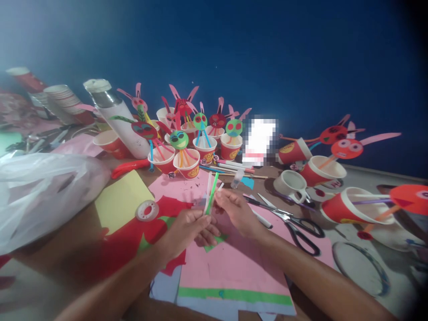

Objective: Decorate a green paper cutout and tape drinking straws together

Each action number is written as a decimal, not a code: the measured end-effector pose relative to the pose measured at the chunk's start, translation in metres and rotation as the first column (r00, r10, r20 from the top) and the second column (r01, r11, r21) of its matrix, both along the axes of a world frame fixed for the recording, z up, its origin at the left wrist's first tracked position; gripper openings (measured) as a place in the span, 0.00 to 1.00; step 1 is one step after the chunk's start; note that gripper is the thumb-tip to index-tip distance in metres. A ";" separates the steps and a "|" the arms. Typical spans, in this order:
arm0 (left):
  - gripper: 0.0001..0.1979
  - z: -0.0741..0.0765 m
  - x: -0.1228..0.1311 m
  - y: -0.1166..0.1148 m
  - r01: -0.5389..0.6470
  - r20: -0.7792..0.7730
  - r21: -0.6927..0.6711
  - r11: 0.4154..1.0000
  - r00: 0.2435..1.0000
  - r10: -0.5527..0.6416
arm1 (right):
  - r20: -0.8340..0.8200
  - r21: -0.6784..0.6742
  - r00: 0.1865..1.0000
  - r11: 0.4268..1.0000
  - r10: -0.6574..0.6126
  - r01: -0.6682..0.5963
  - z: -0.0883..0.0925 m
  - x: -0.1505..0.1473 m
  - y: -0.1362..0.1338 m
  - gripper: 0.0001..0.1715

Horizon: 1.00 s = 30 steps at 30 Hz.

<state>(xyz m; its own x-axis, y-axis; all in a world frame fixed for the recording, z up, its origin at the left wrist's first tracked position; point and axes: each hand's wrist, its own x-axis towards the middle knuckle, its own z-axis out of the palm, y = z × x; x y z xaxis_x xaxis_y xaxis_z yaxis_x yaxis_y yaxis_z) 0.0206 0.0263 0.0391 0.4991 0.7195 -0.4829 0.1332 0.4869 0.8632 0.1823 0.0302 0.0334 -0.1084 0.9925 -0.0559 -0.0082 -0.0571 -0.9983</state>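
My left hand [190, 229] is closed around the lower ends of a few thin straws [211, 191], white and green, that stand up from it. My right hand [236, 211] pinches the same straws just to the right, fingers pressed together at their middle. Both hands hover over a pink paper sheet [230, 265] with a green strip along its near edge. A small green paper scrap [214, 242] lies under my left fingers. Black-handled scissors [294, 225] lie just right of my right hand, beside a white marker [262, 219].
Several red paper cups with paper faces on straws [182, 154] stand in a row at the back, more lie tipped at the right [347, 207]. A tape roll [146, 210] sits on yellow and red paper. A white plastic bag [43, 191] fills the left; a white bottle [117, 118] leans behind.
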 end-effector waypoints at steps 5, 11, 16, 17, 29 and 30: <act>0.20 -0.003 -0.002 -0.001 -0.001 -0.005 0.000 1.000 1.000 0.001 | 0.004 0.017 0.998 0.998 -0.067 0.067 0.001 0.008 0.006 0.19; 0.19 -0.003 -0.005 0.000 0.056 -0.002 0.006 0.998 0.998 -0.056 | 0.058 0.043 0.992 0.993 -0.116 0.113 0.009 0.014 0.007 0.16; 0.19 0.003 -0.005 0.002 0.073 -0.011 0.023 0.997 0.997 -0.073 | 0.079 0.063 0.989 0.991 -0.122 0.117 0.014 0.018 0.009 0.15; 0.19 0.004 -0.005 0.003 0.079 -0.013 0.027 0.996 0.997 -0.079 | 0.083 0.065 0.989 0.991 -0.123 0.117 0.015 0.018 0.009 0.16; 0.16 0.004 -0.006 0.004 0.104 0.002 0.037 0.994 0.995 -0.105 | 0.095 0.038 0.989 0.993 -0.112 0.109 0.020 0.023 0.011 0.16; 0.16 0.003 -0.006 0.003 0.101 0.007 0.032 0.994 0.995 -0.102 | 0.089 0.030 0.991 0.994 -0.104 0.102 0.020 0.024 0.012 0.15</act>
<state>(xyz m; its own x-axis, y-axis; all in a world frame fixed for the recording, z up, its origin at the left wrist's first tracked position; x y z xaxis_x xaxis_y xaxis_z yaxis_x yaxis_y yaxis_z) 0.0147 0.0296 0.0421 0.5745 0.6795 -0.4563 0.1728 0.4442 0.8791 0.2059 0.0421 0.0537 -0.0012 0.9994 -0.0356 0.0773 -0.0354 -0.9964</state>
